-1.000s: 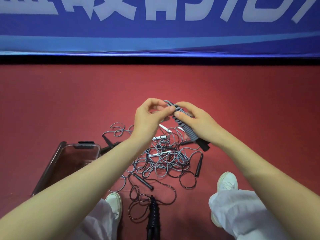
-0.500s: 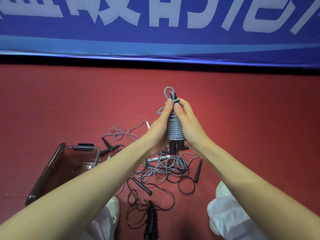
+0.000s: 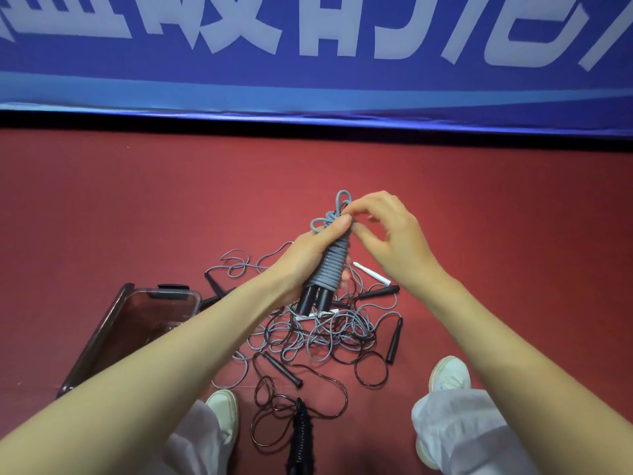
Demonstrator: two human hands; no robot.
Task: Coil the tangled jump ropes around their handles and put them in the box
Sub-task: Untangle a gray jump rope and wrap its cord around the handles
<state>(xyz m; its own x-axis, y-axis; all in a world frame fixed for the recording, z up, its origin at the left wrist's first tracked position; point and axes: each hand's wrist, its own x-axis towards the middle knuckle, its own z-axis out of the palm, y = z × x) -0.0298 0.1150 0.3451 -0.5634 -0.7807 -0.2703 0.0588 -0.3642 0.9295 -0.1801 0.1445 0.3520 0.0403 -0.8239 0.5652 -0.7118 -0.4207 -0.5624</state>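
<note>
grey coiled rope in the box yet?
No, the left hand grips the coiled grey rope in the air above the tangle, well apart from the box.

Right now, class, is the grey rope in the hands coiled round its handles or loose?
Coiled: grey rope wraps both black handles in tight turns; only small end loops stick out on top.

The light was even and rather bright, seemingly from above, leaving only soft shadows on the matte dark-red floor (image 3: 137,207). A thin shiny glare ran along the lower edge of the blue fabric banner with white characters (image 3: 308,84). The wide lens curved this edge and stretched the slightly soft bottom corners, while the coiled grey rope bundle (image 3: 330,272) at the centre looked sharp.
</note>
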